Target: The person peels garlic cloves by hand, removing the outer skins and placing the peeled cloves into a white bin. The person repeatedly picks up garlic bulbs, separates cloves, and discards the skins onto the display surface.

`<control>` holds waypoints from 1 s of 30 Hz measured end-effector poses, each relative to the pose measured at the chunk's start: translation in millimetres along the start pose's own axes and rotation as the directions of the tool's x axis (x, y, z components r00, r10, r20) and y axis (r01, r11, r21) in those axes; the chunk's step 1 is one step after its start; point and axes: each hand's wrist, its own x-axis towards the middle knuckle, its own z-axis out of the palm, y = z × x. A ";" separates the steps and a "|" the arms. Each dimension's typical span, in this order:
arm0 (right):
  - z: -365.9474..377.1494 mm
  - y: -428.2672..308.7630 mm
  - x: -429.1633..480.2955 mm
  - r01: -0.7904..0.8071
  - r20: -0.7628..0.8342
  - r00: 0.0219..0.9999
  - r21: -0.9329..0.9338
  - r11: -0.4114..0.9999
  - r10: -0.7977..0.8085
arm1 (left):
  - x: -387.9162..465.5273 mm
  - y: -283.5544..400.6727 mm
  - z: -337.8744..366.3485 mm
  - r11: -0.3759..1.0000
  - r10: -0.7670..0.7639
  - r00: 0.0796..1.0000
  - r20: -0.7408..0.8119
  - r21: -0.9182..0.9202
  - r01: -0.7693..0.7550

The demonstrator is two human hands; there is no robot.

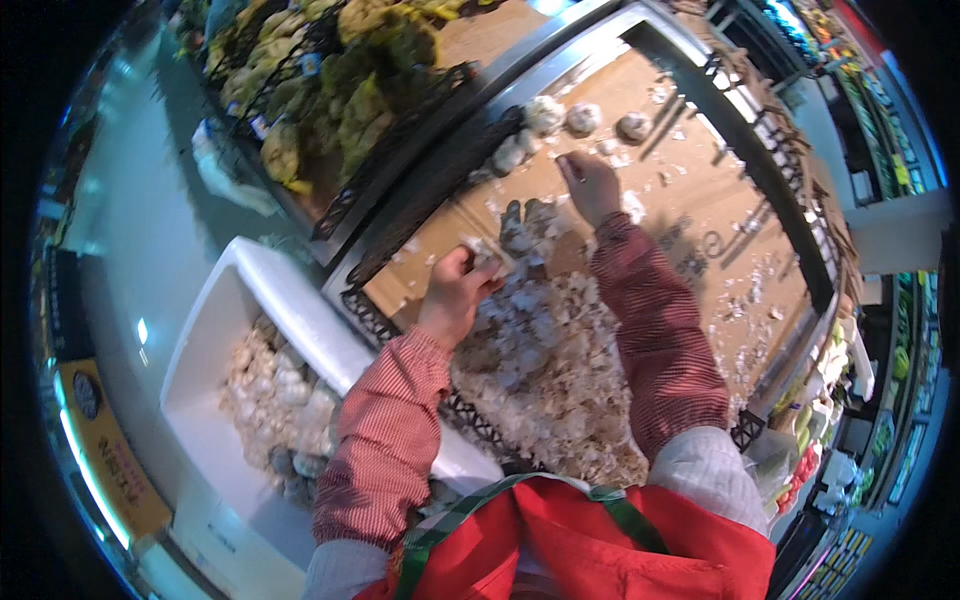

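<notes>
My left hand is closed on a whitish piece of garlic or its skin, above the left side of a cardboard-lined display stand. My right hand is over the cardboard with its fingers curled; whether it holds something small cannot be told. Near its fingertips lie several garlic bulbs along the stand's far left edge. Between and below my hands spreads a heap of loose garlic skins.
At left stands a white foam box with garlic inside. Bagged yellow-green produce lies on a neighbouring stand beyond a black lattice edge. Red and green vegetables are at lower right.
</notes>
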 end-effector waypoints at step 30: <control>-280.6 59.5 -459.1 -0.509 -0.310 0.231 0.769 0.386 0.922 | 48.7 -56.0 -68.4 0.777 0.174 0.979 0.104 0.596 -0.201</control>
